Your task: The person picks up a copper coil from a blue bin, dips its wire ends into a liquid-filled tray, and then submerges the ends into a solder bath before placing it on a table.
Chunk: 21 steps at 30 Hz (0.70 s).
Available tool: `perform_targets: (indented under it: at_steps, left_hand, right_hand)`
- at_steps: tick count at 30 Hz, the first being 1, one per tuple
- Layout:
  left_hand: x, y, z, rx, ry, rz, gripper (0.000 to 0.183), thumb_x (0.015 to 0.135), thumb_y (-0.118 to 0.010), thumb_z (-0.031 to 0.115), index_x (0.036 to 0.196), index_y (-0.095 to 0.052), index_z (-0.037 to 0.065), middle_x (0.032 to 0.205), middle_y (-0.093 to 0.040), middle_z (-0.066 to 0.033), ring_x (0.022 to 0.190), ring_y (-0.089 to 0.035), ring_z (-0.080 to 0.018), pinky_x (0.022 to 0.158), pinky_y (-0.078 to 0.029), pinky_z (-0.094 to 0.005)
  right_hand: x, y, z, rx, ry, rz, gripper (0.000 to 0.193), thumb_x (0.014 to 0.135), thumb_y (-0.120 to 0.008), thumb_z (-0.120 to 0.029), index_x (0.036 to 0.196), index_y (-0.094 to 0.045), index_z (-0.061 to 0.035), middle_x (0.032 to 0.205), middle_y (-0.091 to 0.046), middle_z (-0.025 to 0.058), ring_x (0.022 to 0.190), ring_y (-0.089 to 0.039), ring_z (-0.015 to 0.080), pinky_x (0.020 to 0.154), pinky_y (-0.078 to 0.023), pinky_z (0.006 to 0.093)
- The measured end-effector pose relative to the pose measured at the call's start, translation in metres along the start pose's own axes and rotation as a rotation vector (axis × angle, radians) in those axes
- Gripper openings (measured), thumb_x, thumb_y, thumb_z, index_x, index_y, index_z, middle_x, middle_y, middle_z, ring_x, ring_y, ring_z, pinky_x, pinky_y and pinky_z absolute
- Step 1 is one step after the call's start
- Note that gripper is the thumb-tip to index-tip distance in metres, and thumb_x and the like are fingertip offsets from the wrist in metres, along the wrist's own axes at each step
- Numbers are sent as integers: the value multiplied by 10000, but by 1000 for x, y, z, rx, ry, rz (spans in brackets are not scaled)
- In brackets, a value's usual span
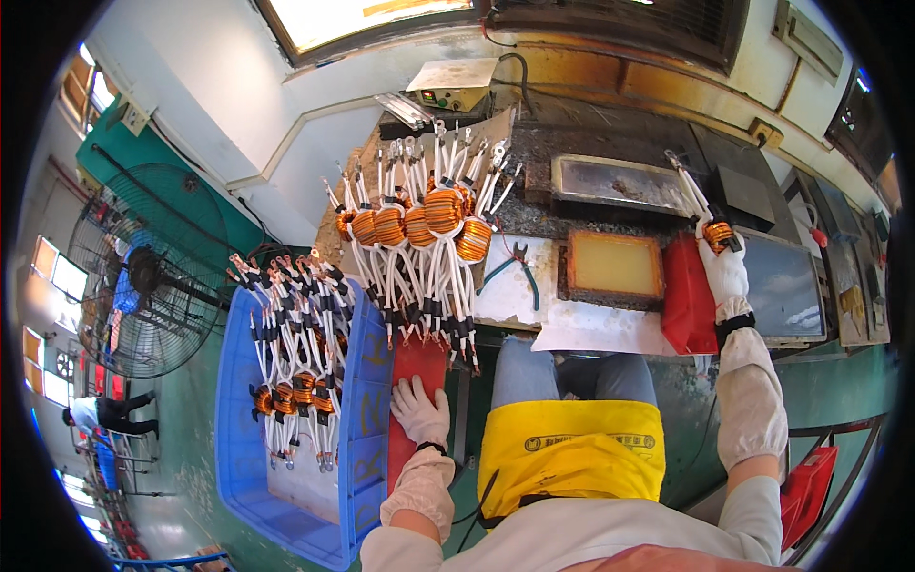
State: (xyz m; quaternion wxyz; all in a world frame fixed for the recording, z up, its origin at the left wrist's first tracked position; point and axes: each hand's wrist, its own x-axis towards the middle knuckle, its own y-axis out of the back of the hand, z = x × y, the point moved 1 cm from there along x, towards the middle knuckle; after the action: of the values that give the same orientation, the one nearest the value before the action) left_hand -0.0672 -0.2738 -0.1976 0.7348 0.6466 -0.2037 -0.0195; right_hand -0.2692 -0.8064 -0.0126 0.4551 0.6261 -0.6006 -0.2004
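My right hand [726,275], in a white glove, grips a copper-wound ring coil [719,234] at the right of the bench. Its white leads [690,185] point up and away, their ends by the right end of a rectangular metal-rimmed pot [620,202] with a grey, stained surface. My left hand [419,412], also gloved, lies with fingers spread on a red panel [416,367] beside the blue crate, holding nothing. Several more coils [419,227] with white leads are heaped on the bench at the left. Nearer me sits a tray of yellowish material [615,266].
A blue crate [353,429] at my left holds more coils [303,389]. Green-handled pliers [513,272] lie on white paper. A red box-shaped thing [688,296] stands under my right wrist. A control box [453,88] is at the back; a large fan [143,270] stands far left.
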Motion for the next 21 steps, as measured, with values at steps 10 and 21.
perform_targets:
  at_steps: [10,21]
  left_hand:
    - [1,-5,-2,0,-20,71,562,834,-587,419,1294,-531,103,1383,-472,-159,1309,-393,-367,1079,-300,-556]
    - [109,72,67,-740,-3,118,424,860,-658,293,1215,-590,72,1309,-517,-186,1231,-477,-366,1044,-392,-437]
  right_hand:
    - [8,0,24,200,47,-47,599,849,-701,-357,1265,-486,16,1139,-609,209,1034,-612,334,907,-474,392]
    - [12,-8,44,464,73,-59,497,855,-719,-293,1217,-542,-2,1086,-638,123,966,-611,218,880,-470,358]
